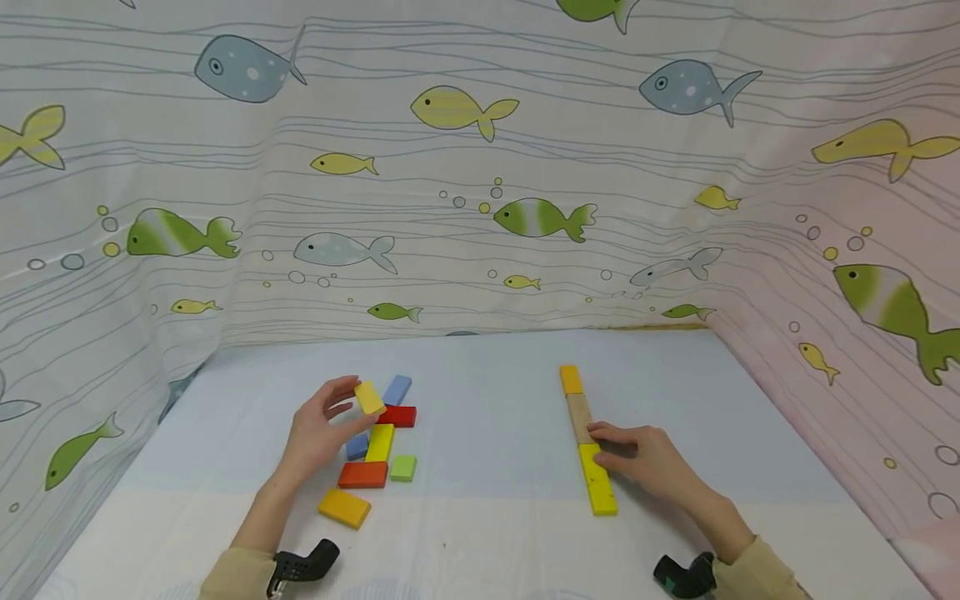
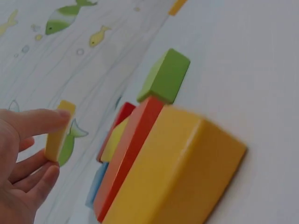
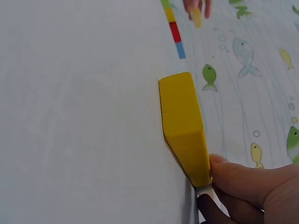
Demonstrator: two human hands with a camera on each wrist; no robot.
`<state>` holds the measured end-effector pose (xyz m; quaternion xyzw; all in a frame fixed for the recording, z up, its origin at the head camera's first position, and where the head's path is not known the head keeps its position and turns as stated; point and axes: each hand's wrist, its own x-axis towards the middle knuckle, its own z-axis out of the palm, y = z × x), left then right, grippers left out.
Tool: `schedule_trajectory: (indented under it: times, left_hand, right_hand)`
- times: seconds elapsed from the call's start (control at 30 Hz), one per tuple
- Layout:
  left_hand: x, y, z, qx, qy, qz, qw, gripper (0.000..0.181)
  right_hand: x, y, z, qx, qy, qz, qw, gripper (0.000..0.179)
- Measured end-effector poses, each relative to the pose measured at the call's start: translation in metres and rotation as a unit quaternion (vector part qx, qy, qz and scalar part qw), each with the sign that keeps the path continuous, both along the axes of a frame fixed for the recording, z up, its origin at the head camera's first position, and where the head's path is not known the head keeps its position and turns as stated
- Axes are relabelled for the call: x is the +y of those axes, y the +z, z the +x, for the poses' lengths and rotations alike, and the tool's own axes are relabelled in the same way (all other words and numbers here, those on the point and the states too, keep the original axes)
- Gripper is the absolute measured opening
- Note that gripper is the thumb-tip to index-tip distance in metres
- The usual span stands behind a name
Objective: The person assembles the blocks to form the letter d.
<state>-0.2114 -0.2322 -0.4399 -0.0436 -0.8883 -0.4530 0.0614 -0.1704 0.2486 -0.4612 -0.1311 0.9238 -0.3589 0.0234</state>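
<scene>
My left hand [image 1: 318, 429] pinches a small yellow block [image 1: 370, 398] between thumb and fingers, held up over the left group. Lying there are a blue block [image 1: 397, 390], a red block [image 1: 396, 416], a yellow block [image 1: 380, 442], an orange-red block [image 1: 363, 475], a green block [image 1: 403, 468] and an orange block [image 1: 345, 508]. At the right, my right hand [image 1: 652, 458] touches a line of blocks with extended fingers, where a plain wooden block [image 1: 579, 417] meets a longer yellow block [image 1: 597, 481]. An orange-yellow block [image 1: 572, 379] forms the line's far end.
A pale cloth covers the table [image 1: 487, 467]. Behind it and along both sides hangs a fish-patterned curtain [image 1: 450, 200]. Another blue block [image 1: 357, 447] lies partly behind the left group's yellow block. Black wrist devices [image 1: 303, 565] sit by both sleeves.
</scene>
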Motion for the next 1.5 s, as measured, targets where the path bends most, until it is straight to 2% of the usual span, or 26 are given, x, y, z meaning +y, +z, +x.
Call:
schedule_trajectory:
  times: [0.27, 0.47, 0.7, 1.0, 1.2, 1.5]
  left_hand:
    - [0.046, 0.012, 0.001, 0.029, -0.07, 0.044, 0.9961, 0.065]
    - [0.076, 0.02, 0.002, 0.035, -0.11, 0.048, 0.9922, 0.065]
    - [0.101, 0.023, 0.0, 0.056, -0.143, 0.042, 0.9873, 0.063]
    - [0.128, 0.018, -0.011, 0.02, -0.159, 0.062, 0.9851, 0.061]
    - [0.146, 0.01, -0.018, -0.015, -0.163, 0.053, 0.9851, 0.058]
    - [0.173, -0.006, -0.029, -0.039, -0.171, 0.022, 0.9842, 0.06]
  right_hand:
    - [0.0, 0.003, 0.001, -0.004, -0.002, -0.01, 0.9999, 0.046]
    - [-0.001, 0.0, 0.0, -0.01, -0.029, -0.02, 0.9993, 0.052]
    - [0.0, -0.004, -0.001, -0.007, -0.027, -0.027, 0.9993, 0.055]
    - [0.001, -0.004, -0.003, -0.014, -0.029, -0.038, 0.9988, 0.055]
    - [0.0, -0.004, -0.002, -0.016, -0.023, -0.046, 0.9985, 0.054]
    - [0.0, -0.004, -0.002, -0.011, -0.025, -0.033, 0.9991, 0.054]
